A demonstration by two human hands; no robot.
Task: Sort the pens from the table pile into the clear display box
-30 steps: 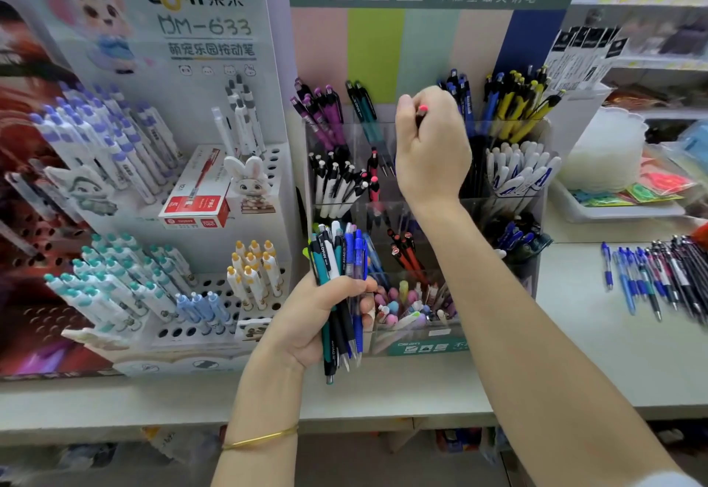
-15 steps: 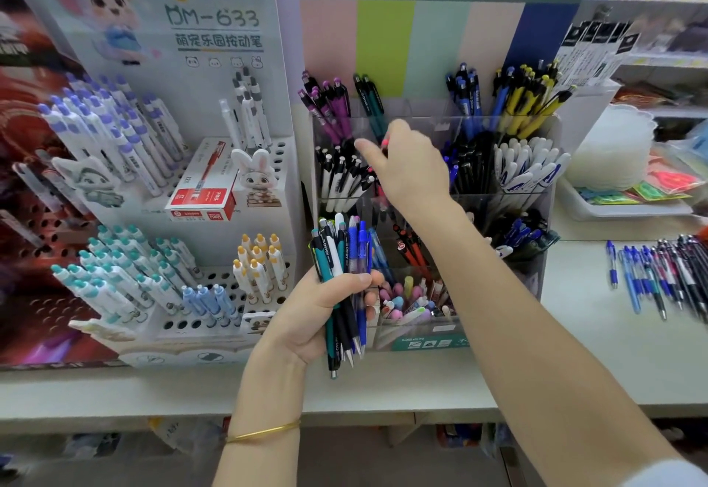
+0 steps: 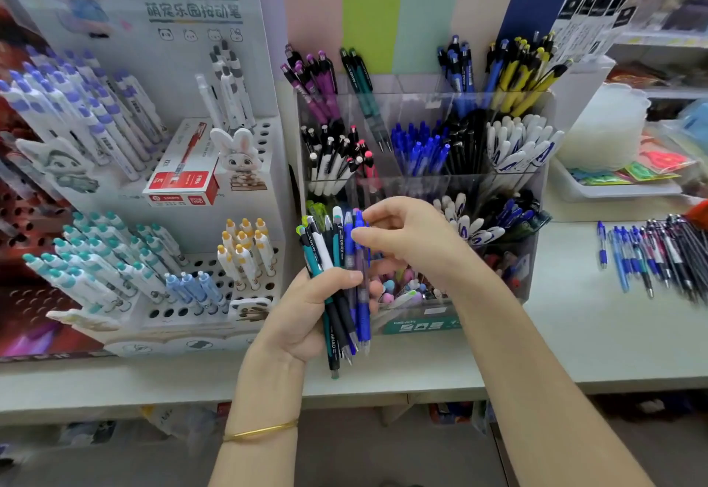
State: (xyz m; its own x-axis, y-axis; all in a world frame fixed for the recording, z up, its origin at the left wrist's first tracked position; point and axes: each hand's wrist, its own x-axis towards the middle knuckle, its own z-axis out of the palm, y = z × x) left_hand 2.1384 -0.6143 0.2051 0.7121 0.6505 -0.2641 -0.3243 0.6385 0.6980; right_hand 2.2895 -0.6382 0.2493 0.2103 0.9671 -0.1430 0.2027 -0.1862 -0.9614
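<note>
My left hand (image 3: 306, 314) grips a bundle of pens (image 3: 339, 256), teal, black, white and blue, upright in front of the clear display box (image 3: 536, 164). My right hand (image 3: 406, 237) is at the top of the bundle, its thumb and fingertips pinching the upper end of a blue pen (image 3: 360, 233) there. The tiered box holds sorted pens: purple, teal, blue and yellow at the back, black-and-white, blue and white in the middle rows. A pile of loose pens (image 3: 651, 252) lies on the table at the right.
A white rack of cartoon pens (image 3: 153, 237) with a red box (image 3: 184, 176) and a rabbit figure stands to the left. A white tray (image 3: 613, 187) with coloured packets sits at the back right. The table edge (image 3: 498, 383) runs below my hands.
My right hand dropped the red-tipped pen into the box's middle row, then came down and left to the top of the bundle in my left hand. The camera moved closer.
</note>
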